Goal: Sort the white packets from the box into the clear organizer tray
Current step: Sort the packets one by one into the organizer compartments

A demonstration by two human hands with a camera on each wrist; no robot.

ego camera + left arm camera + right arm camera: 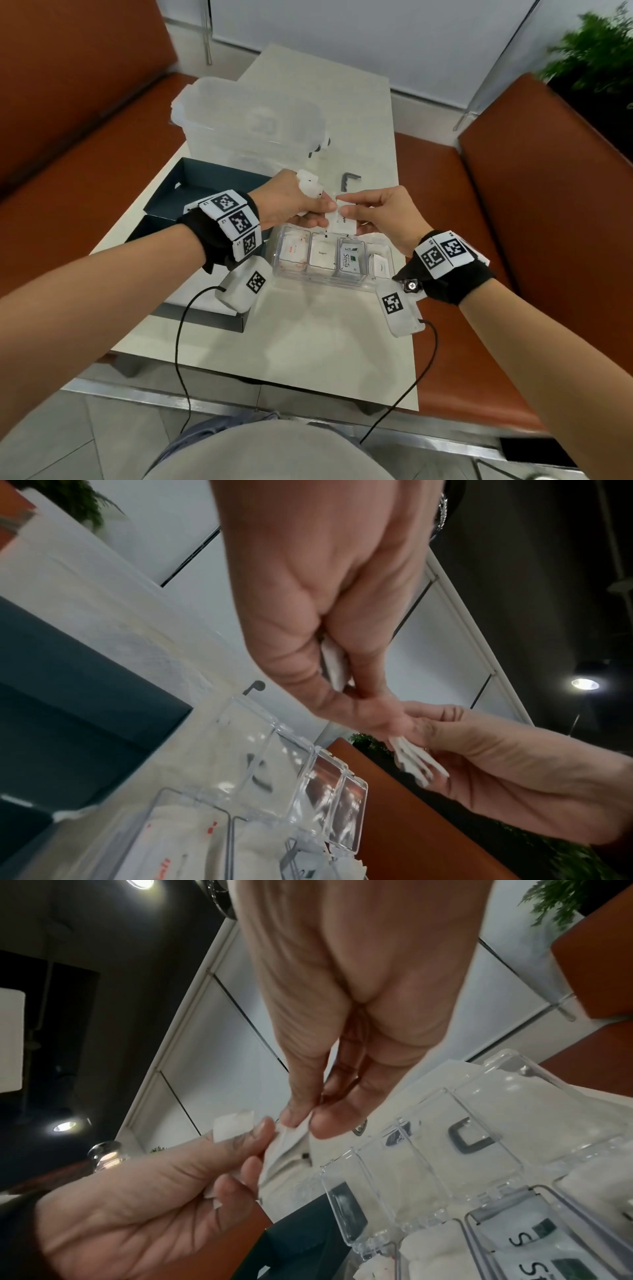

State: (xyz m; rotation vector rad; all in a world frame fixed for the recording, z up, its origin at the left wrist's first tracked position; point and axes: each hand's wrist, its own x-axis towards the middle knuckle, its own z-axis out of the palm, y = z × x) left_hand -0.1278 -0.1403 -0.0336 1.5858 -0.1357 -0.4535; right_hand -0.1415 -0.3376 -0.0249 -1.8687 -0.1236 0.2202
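Observation:
Both hands meet just above the back edge of the clear organizer tray (342,282), whose compartments hold packets marked Salt, Sugar and Stevia (350,260). My left hand (325,209) grips a small stack of white packets (342,222), edges fanned out (416,761). My right hand (346,205) pinches the corner of one packet (289,1139) from that stack between thumb and forefinger (301,1121). The dark box (205,185) lies open to the left, under my left wrist. The tray's clear lid (428,1153) stands open behind the compartments.
A large frosted plastic bin (250,120) stands at the back of the pale table (308,342). A dark hex key (349,178) lies behind the hands. Orange bench seats (513,205) flank the table on both sides. Cables hang from both wrist units.

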